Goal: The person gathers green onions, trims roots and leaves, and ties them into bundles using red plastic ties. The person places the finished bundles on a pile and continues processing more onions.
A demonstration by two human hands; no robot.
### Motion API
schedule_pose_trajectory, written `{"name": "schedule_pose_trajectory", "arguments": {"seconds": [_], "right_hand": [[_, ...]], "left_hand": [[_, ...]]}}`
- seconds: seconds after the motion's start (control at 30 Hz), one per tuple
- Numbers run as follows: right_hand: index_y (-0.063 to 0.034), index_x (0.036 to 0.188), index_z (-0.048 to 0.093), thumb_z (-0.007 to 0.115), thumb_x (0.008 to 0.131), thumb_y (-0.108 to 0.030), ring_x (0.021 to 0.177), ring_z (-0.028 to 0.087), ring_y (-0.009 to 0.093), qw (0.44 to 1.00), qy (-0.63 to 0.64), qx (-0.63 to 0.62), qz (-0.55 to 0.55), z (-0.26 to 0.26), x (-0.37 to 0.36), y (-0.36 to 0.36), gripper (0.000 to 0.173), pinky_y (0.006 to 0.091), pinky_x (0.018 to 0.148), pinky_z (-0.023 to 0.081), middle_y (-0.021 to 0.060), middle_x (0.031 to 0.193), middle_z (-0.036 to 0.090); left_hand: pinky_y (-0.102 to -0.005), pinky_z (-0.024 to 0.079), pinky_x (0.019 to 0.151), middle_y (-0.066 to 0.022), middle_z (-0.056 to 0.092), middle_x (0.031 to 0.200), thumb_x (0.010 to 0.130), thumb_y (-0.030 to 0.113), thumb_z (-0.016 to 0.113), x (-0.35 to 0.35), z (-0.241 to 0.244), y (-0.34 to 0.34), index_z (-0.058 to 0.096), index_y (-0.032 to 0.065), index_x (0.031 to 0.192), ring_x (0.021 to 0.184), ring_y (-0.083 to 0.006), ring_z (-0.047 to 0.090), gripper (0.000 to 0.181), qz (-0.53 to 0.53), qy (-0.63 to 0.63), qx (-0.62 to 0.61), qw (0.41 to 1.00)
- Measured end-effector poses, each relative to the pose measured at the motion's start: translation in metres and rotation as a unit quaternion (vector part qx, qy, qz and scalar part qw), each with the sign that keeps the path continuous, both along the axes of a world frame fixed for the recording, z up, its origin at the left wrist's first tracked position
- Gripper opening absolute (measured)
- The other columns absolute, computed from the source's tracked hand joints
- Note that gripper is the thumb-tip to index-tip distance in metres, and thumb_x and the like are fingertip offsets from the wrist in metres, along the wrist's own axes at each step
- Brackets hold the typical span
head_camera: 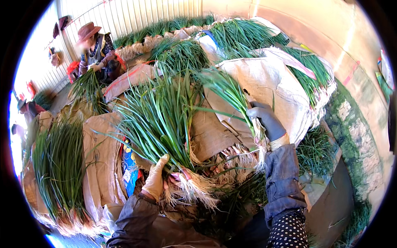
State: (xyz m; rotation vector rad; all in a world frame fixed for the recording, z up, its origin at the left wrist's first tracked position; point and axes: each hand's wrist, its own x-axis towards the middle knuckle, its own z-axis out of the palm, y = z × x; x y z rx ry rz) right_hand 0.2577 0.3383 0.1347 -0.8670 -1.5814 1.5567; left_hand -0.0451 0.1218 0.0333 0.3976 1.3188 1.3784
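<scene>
My left hand (156,178), in a pale glove, grips a thick bunch of green onions (161,124) near its pinkish bulbs. White stringy roots (194,186) hang below that grip, and the long leaves fan away from me. To the right, my right hand (267,119), in a grey glove, is closed around a smaller bunch of green onions (231,93) just above its roots. The leaf tips of this smaller bunch look blurred. Between the hands, a brown sack (212,131) covers more onions, whose roots (237,162) stick out at its near edge.
At the upper left a person in a hat (94,51) holds another bunch. Onions (60,167) lie left beside a folded sack (102,161). A white woven sack (263,83) covers a pile ahead. Loose leaves (316,152) lie right, near a mossy wall base (350,139).
</scene>
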Motion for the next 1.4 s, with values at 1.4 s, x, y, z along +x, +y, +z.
{"name": "schedule_pose_trajectory", "arguments": {"seconds": [1.4], "right_hand": [[0.0006, 0.082, 0.071, 0.066, 0.082, -0.022, 0.066, 0.064, 0.022, 0.950, -0.139, 0.136, -0.245, -0.138, -0.052, 0.059, 0.023, 0.0337, 0.064, 0.051, 0.0134, 0.075, 0.068]], "left_hand": [[-0.0215, 0.031, 0.025, -0.0059, 0.064, 0.057, 0.089, 0.049, 0.065, 0.022, -0.003, 0.023, 0.063, 0.0051, 0.084, 0.033, -0.0125, 0.052, 0.045, -0.001, 0.032, -0.013, 0.999]]}}
